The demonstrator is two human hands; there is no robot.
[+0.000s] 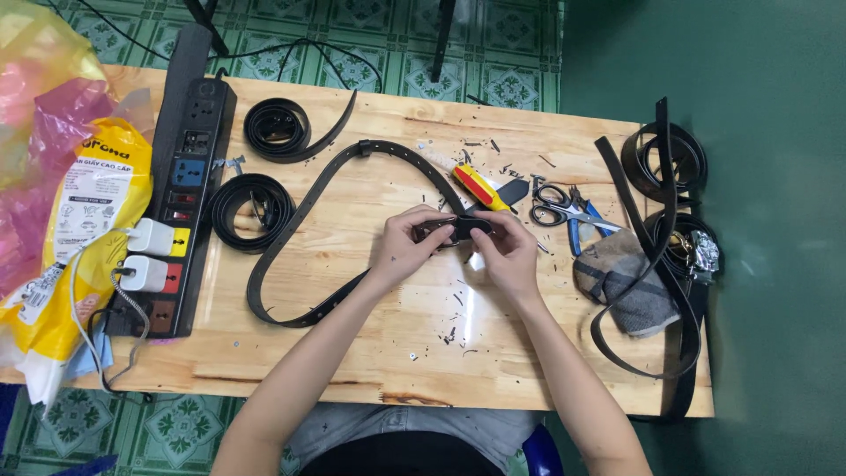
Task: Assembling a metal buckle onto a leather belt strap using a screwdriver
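1. Where the two hands meet at the middle of the wooden table [352, 353], the left hand [407, 242] and right hand [507, 247] both pinch one end of a long black belt [291, 231]; fingers closed narrow around the strap end, thumbs on top.
2. The held end sits just in front of the person, lifted slightly off the board; what exactly sits at that end, buckle or loop, is too small to tell.
3. The rest of the belt runs away to the left, arcs up past a keeper loop near the table's far edge, and curls back down in a wide bend lying flat on the wood.
4. Judgement on doing the present step well: keep the strap end flat between both thumbs, hold it square rather than twisted, and let the long tail stay slack on the table so it does not drag the work sideways.
5. Just beyond the right hand: a red-and-yellow-handled tool [480, 187], black scissors [551, 204] and blue-handled pliers [582, 225], all near but untouched.
6. Dark offcut scraps [458, 330] litter the wood below the hands; worth keeping them out from under the strap.
7. Coiled belts [278, 128] lie upper left; more coils [665, 159] at the right edge, beside a grey cloth [626, 282].
8. A black power strip [185, 203] with white chargers plugged in runs along the left side, next to a yellow plastic bag [92, 211].
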